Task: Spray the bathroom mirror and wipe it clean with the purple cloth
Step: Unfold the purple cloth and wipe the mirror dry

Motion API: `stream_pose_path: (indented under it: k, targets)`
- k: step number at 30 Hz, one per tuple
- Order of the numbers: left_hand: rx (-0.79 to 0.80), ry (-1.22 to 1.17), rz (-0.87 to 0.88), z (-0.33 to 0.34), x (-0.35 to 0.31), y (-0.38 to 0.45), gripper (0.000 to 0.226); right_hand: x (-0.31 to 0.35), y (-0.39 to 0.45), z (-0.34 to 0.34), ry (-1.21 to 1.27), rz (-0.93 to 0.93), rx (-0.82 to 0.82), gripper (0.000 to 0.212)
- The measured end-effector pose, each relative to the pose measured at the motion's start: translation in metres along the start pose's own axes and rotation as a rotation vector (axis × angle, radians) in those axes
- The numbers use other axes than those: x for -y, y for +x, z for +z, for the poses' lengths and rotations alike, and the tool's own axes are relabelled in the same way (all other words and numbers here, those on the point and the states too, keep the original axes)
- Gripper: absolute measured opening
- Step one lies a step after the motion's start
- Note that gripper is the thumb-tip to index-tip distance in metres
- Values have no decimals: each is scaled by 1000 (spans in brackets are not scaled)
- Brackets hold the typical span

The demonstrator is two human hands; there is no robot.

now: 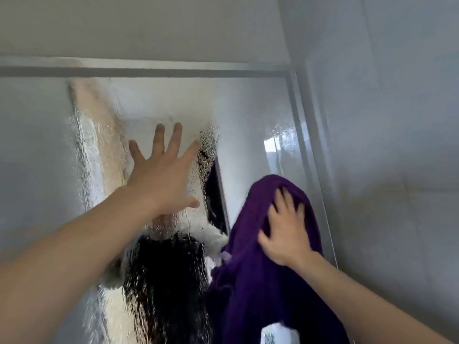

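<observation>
I see my left hand (162, 173) spread flat, fingers straight, against the bathroom mirror (250, 135), whose middle is streaked with wet droplets. My right hand (284, 232) presses the purple cloth (250, 281) onto the glass near the mirror's right frame (306, 155), fingers spread over the fabric rather than clutching it; the rest of the cloth hangs down below my wrist. The grey tiled wall (387, 120) runs just beside the frame on the right.
</observation>
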State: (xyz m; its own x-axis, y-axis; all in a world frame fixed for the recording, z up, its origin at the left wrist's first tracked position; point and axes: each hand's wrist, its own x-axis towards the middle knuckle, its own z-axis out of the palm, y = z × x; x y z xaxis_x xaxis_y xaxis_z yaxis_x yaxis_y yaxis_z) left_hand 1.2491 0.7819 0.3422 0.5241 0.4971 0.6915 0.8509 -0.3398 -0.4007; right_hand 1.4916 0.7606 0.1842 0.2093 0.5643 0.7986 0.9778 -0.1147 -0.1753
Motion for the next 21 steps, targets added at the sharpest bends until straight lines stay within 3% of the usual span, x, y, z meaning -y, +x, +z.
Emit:
stream_pose_path:
  k: [4,6,8,15,18,21]
  targets:
    - [-23,-5,18,1,0,1,128,-32,43,-19,13,203,-96,78]
    - [-18,-3,17,1,-1,2,128,-27,88,-39,-61,305,-120,60]
    - [-23,12,12,2,-1,3,129,-7,124,-54,-128,334,-159,56]
    - [10,19,-25,-3,-7,2,129,51,126,-57,-209,-46,-143,63]
    - [21,13,-48,-6,-9,2,132,44,89,-41,-156,-349,-168,72]
    - [37,29,-60,-11,-11,1,134,14,63,-33,-95,-514,-135,65]
